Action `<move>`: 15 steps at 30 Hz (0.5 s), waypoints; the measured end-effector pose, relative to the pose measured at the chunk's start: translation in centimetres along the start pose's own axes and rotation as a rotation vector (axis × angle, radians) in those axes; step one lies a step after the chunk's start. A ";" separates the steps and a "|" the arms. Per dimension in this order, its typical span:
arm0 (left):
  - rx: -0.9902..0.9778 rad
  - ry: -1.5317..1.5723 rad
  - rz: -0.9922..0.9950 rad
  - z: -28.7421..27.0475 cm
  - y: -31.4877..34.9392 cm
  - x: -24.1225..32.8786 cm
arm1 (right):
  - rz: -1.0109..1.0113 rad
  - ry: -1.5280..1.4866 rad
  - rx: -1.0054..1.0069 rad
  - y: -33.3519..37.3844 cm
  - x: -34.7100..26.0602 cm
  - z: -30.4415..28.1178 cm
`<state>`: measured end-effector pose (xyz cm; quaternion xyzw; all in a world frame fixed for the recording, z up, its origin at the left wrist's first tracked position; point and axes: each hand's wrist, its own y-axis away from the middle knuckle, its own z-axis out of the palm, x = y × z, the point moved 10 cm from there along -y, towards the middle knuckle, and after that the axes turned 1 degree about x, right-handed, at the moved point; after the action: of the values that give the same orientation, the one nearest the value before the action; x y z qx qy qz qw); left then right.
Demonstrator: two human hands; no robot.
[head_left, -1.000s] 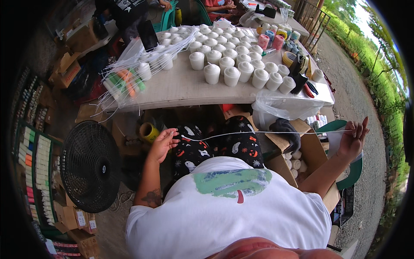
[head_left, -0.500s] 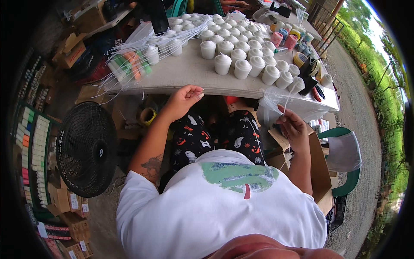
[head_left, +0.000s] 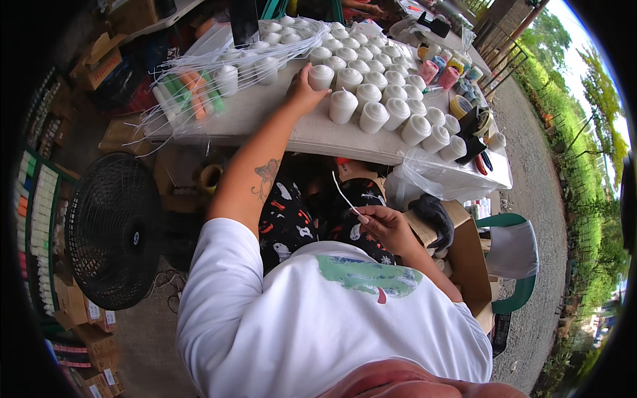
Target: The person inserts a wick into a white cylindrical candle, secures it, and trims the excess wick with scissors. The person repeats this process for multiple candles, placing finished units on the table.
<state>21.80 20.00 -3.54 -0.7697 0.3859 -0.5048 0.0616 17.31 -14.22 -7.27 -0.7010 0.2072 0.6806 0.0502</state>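
Note:
My left hand (head_left: pixel 306 93) reaches onto the table with its fingers wrapped round a short white candle (head_left: pixel 321 77). That candle stands upright at the near left corner of many similar white candles (head_left: pixel 375 81) set close together in rows. Over my lap, my right hand (head_left: pixel 383 223) pinches a thin white wick (head_left: pixel 342 190) near its lower end, and the free end curves upward. A bundle of long white wicks (head_left: pixel 192 69) lies across the table's left side, partly over several candles and over green and orange sticks (head_left: pixel 194 93).
A clear plastic sheet (head_left: pixel 431 174) hangs over the right front edge of the white table (head_left: pixel 265 123). Jars of coloured wax or paint (head_left: pixel 448 77) stand at the right. A black fan (head_left: pixel 114 229) is left of me; an open cardboard box (head_left: pixel 472 255) and a green chair (head_left: pixel 524 288) are right.
My left hand has gone forward from the table edge and taken hold of a candle. My right hand has moved left and lower with the wick. A dark cloth now shows on the box.

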 end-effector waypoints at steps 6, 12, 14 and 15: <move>0.015 0.151 -0.069 0.6 -1.0 -1.7 | -0.107 -0.104 0.052 -0.2 0.3 -3.2; 0.237 0.318 0.190 -7.4 5.1 4.4 | -0.083 -0.145 0.172 0.1 0.5 -5.2; 0.254 0.393 0.246 -9.6 7.7 6.6 | -0.068 -0.185 0.248 -0.2 1.0 -5.7; 0.270 0.431 0.277 -10.6 8.7 7.3 | -0.119 -0.162 0.222 -0.5 -0.3 -5.5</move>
<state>9.86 12.26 2.72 -0.5695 0.4209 -0.6903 0.1484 22.58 -15.66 -6.67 -0.6448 0.2346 0.7038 0.1841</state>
